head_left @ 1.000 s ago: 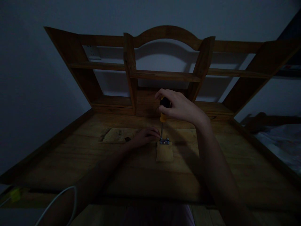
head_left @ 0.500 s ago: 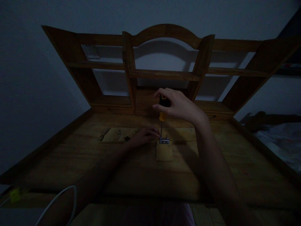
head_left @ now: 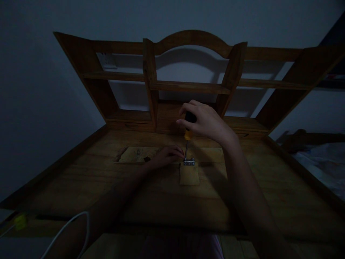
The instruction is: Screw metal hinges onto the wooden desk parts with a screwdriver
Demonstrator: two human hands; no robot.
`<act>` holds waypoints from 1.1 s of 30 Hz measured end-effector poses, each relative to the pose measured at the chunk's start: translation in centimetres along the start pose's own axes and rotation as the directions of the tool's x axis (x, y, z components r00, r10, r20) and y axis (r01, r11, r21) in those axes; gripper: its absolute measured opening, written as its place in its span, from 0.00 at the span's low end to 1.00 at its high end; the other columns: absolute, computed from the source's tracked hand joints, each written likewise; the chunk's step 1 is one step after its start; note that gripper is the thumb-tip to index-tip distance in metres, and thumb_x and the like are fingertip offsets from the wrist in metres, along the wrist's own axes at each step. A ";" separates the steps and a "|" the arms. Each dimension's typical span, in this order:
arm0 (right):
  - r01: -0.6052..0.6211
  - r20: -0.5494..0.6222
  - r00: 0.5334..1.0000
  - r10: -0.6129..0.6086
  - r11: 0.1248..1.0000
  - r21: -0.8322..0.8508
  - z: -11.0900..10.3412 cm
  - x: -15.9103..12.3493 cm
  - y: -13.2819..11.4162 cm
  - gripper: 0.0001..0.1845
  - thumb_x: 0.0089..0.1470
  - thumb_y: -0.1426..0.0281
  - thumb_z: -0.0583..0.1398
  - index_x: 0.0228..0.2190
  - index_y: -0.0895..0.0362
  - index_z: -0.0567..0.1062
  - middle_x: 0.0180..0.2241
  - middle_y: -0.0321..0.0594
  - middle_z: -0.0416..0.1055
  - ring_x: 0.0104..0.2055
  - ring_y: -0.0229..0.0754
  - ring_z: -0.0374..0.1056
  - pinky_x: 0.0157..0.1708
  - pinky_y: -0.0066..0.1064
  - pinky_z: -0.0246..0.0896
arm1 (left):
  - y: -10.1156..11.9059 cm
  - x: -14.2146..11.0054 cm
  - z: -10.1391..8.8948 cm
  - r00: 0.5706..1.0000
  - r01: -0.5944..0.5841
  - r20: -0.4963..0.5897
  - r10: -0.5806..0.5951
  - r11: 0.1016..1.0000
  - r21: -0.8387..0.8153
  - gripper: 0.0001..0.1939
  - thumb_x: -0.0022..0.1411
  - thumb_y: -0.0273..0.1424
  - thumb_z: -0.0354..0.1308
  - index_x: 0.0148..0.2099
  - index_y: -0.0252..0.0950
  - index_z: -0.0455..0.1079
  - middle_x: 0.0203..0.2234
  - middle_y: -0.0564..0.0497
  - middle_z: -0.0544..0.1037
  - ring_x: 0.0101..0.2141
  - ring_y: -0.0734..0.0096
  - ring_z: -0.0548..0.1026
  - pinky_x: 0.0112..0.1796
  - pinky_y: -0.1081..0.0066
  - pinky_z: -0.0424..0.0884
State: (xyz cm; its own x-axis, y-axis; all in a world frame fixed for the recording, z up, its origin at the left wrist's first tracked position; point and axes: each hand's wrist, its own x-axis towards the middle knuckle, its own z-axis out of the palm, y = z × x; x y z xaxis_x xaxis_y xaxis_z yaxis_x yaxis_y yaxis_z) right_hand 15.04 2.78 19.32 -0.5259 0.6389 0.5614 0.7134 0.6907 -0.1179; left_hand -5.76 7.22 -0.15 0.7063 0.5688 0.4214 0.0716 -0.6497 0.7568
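My right hand (head_left: 202,117) is closed around the black and yellow handle of a screwdriver (head_left: 188,135). The shaft points down, a little tilted, and its tip meets the left end of a small metal hinge (head_left: 189,162). That hinge joins a small square wooden piece (head_left: 189,175) in front to a longer pale wooden board (head_left: 207,154) behind. My left hand (head_left: 171,155) rests on the long board, fingers together and tips beside the hinge's left end. Whether those fingertips pinch anything small is hidden in the dim light.
All this lies on a wooden desk top (head_left: 94,172). At its back rises a wooden shelf unit (head_left: 188,86) against the wall. A white cable (head_left: 87,223) loops by my left forearm, near a yellow object (head_left: 20,222). White plastic bags (head_left: 318,163) lie at the right.
The screwdriver's handle has turned and leans slightly more to the right, with my right hand still on it. My left hand stays by the hinge. The view has shifted slightly.
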 end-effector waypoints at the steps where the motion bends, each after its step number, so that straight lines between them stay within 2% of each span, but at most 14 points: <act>1: 0.002 0.000 1.000 -0.002 1.000 -0.004 0.0 0.0 0.0 0.09 0.60 0.66 0.59 0.42 0.53 0.74 0.46 0.43 0.72 0.47 0.50 0.70 0.49 0.41 0.61 | 0.0 0.0 0.0 1.000 0.005 0.000 -0.005 1.000 -0.001 0.13 0.70 0.38 0.58 0.45 0.39 0.83 0.44 0.45 0.79 0.47 0.63 0.77 0.51 0.64 0.70; 4: 0.005 0.015 1.000 -0.005 1.000 0.009 -0.1 0.1 -0.1 0.11 0.57 0.70 0.58 0.43 0.53 0.74 0.48 0.43 0.71 0.47 0.50 0.70 0.49 0.41 0.62 | 0.0 0.0 0.0 1.000 0.015 -0.009 -0.015 1.000 -0.003 0.13 0.70 0.39 0.58 0.45 0.40 0.83 0.45 0.44 0.79 0.47 0.63 0.77 0.52 0.63 0.70; 7: 0.006 0.019 1.000 -0.007 1.000 0.027 -0.2 0.0 -0.2 0.13 0.57 0.70 0.58 0.45 0.53 0.74 0.49 0.44 0.71 0.47 0.50 0.69 0.48 0.41 0.61 | 0.0 0.0 0.1 1.000 0.007 -0.014 -0.008 1.000 -0.009 0.13 0.70 0.38 0.59 0.45 0.40 0.83 0.45 0.45 0.79 0.47 0.63 0.77 0.52 0.63 0.70; 11: -0.003 0.011 1.000 0.002 1.000 0.027 -0.1 0.0 0.0 0.09 0.61 0.64 0.59 0.42 0.53 0.75 0.44 0.43 0.73 0.45 0.49 0.70 0.47 0.41 0.61 | -0.2 0.0 0.1 1.000 -0.014 -0.013 0.014 1.000 -0.014 0.12 0.70 0.38 0.59 0.45 0.41 0.83 0.44 0.45 0.79 0.47 0.63 0.77 0.51 0.63 0.70; 14: 0.006 0.006 1.000 -0.006 1.000 0.017 -0.1 0.0 0.1 0.08 0.61 0.67 0.58 0.40 0.53 0.75 0.43 0.42 0.73 0.44 0.49 0.69 0.47 0.40 0.60 | -0.3 0.0 0.0 1.000 -0.016 -0.015 0.016 1.000 -0.019 0.12 0.70 0.38 0.59 0.45 0.41 0.83 0.45 0.45 0.79 0.47 0.63 0.77 0.52 0.63 0.70; 17: 0.013 0.012 1.000 -0.013 0.999 0.029 -0.2 0.0 0.0 0.14 0.58 0.71 0.57 0.46 0.53 0.73 0.47 0.43 0.72 0.47 0.49 0.69 0.50 0.40 0.60 | -0.4 0.0 0.0 1.000 -0.010 -0.017 0.010 1.000 -0.013 0.12 0.70 0.38 0.59 0.45 0.41 0.83 0.45 0.45 0.79 0.47 0.63 0.77 0.52 0.62 0.70; 20: -0.009 0.035 0.999 0.007 0.999 0.045 -0.3 0.0 -0.1 0.18 0.56 0.70 0.57 0.49 0.53 0.71 0.50 0.44 0.72 0.48 0.50 0.68 0.51 0.42 0.60 | -0.4 -0.1 -0.1 1.000 -0.002 -0.008 0.002 1.000 -0.005 0.12 0.70 0.38 0.59 0.45 0.41 0.83 0.46 0.45 0.79 0.48 0.63 0.76 0.53 0.62 0.69; 25: -0.022 0.035 0.999 0.021 0.999 0.040 -0.5 0.0 0.1 0.09 0.60 0.65 0.58 0.43 0.52 0.73 0.44 0.42 0.74 0.46 0.50 0.69 0.49 0.41 0.61 | -0.3 -0.1 -0.1 1.000 0.013 0.009 -0.013 1.000 0.001 0.12 0.71 0.36 0.58 0.45 0.40 0.83 0.46 0.45 0.79 0.48 0.63 0.77 0.52 0.62 0.70; 28: -0.008 0.026 1.000 0.007 0.999 0.031 -0.5 0.1 0.1 0.08 0.62 0.68 0.56 0.41 0.53 0.74 0.42 0.42 0.75 0.45 0.49 0.70 0.48 0.40 0.61 | -0.1 -0.1 -0.1 1.000 0.022 0.002 -0.022 1.000 -0.005 0.12 0.71 0.36 0.57 0.46 0.41 0.83 0.46 0.45 0.79 0.48 0.63 0.76 0.53 0.62 0.69; 33: 0.007 0.025 1.000 -0.008 0.998 0.062 -0.5 0.1 0.0 0.15 0.56 0.70 0.57 0.46 0.54 0.72 0.48 0.43 0.73 0.49 0.50 0.69 0.51 0.41 0.60 | 0.6 0.0 -0.2 1.000 0.016 0.008 -0.015 1.000 -0.025 0.13 0.71 0.36 0.57 0.45 0.40 0.83 0.45 0.44 0.79 0.48 0.61 0.77 0.53 0.61 0.69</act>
State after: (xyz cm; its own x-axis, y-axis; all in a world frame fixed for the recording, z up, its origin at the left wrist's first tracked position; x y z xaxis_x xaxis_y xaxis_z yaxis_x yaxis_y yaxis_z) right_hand 15.25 2.64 19.79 -0.5434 0.6415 0.5414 0.6799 0.7146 -0.1644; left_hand -5.86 6.96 0.42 0.7106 0.5748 0.4058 0.0649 -0.6278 0.7756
